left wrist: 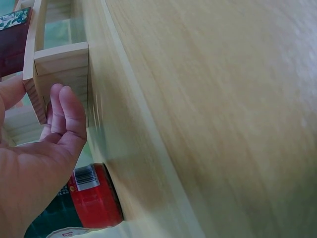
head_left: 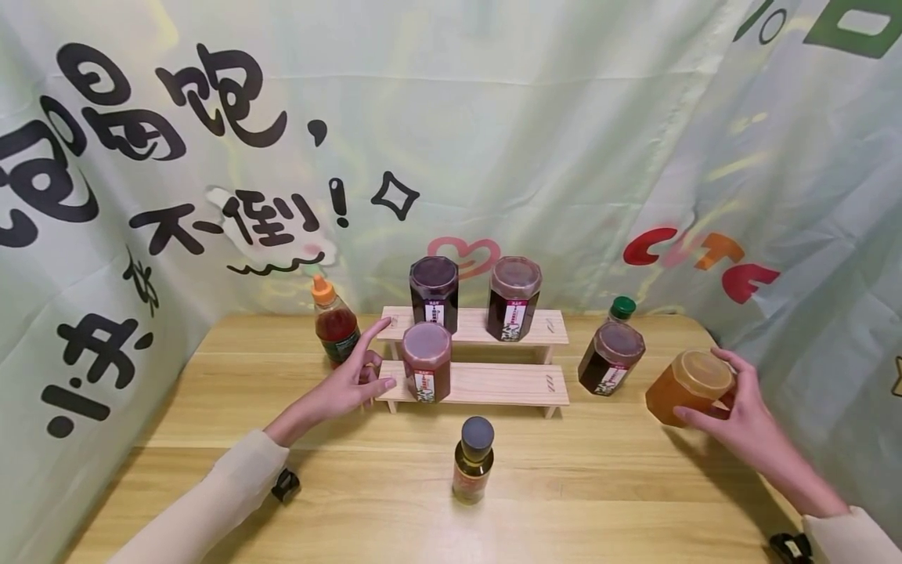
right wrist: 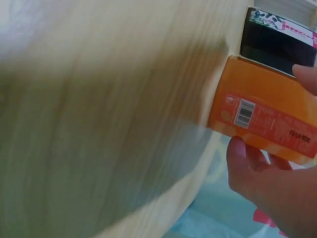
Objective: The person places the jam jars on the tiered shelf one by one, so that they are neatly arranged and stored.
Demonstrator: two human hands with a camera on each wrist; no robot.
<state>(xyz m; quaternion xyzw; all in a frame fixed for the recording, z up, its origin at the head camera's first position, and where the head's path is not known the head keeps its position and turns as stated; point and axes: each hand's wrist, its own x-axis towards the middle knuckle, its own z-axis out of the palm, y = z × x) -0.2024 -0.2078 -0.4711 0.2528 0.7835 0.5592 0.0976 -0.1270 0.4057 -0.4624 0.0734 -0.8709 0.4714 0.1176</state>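
My left hand (head_left: 352,384) is at the left end of a two-step wooden shelf (head_left: 493,384). Its thumb touches the lower step and the outstretched index finger reaches the upper one, while the other fingers bend loosely beside the leg. Close to that thumb, a reddish jar (head_left: 427,364) stands on the lower step. At the table's right side, my right hand (head_left: 750,423) grips a jar of orange preserve (head_left: 680,392), thumb in front and fingers around the far side. In the right wrist view the orange jar (right wrist: 265,116) shows a barcode label.
Two dark jars, one purple-lidded (head_left: 434,294) and one pink-lidded (head_left: 514,301), occupy the upper step. Right of the shelf stand another dark jar (head_left: 611,360) and a green-capped bottle (head_left: 623,307). An orange-capped sauce bottle (head_left: 337,325) is at left; a dark-capped bottle (head_left: 473,462) stands in front.
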